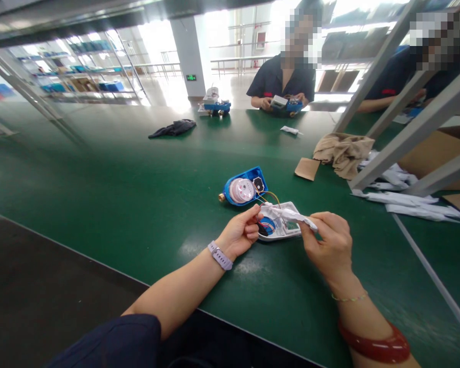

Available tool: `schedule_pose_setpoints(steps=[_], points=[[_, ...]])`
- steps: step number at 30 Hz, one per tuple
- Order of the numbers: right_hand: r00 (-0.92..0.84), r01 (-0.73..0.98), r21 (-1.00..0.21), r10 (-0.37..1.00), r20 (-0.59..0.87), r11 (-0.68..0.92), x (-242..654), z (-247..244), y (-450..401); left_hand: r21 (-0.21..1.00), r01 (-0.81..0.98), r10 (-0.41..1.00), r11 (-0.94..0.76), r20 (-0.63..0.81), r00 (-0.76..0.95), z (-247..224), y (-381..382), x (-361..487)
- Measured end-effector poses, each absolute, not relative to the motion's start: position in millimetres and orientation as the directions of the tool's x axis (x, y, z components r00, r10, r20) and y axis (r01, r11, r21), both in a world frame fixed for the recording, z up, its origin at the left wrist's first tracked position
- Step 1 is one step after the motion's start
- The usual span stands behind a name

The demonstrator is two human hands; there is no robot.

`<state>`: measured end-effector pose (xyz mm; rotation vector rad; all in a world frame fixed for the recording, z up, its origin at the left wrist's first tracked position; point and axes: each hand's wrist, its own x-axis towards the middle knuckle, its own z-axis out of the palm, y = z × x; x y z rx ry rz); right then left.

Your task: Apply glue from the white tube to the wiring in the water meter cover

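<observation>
A slim, crumpled white tube (291,212) is stretched between my hands above an upturned white plastic cover (291,232). My right hand (327,245) pinches its right end between thumb and fingers. At its left end, my left hand (243,235) is closed, with thumb and forefinger on the narrow tip. Inside the cover are a blue ring and wires, partly hidden by the tube and my fingers. Just behind lies a blue water meter (249,186) with a clear round dial and a brass fitting. Thin coloured wires (272,195) run from it to the cover.
At right are several white tubes (417,199), a beige cloth (343,151), a cardboard piece (307,168) and grey frame posts (406,138). A dark cloth (172,128) and another meter (215,106) lie farther back. Across the table, a co-worker (281,82) holds a meter.
</observation>
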<state>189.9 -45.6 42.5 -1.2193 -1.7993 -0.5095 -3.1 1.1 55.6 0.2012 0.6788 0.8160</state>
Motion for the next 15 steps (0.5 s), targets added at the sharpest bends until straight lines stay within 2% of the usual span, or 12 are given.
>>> schedule_pose_setpoints(steps=[15], points=[[-0.064, 0.876, -0.212, 0.540, 0.839, 0.434, 183, 42, -45, 0.408, -0.611, 0.731, 0.678, -0.457, 0.506, 49, 3, -4]])
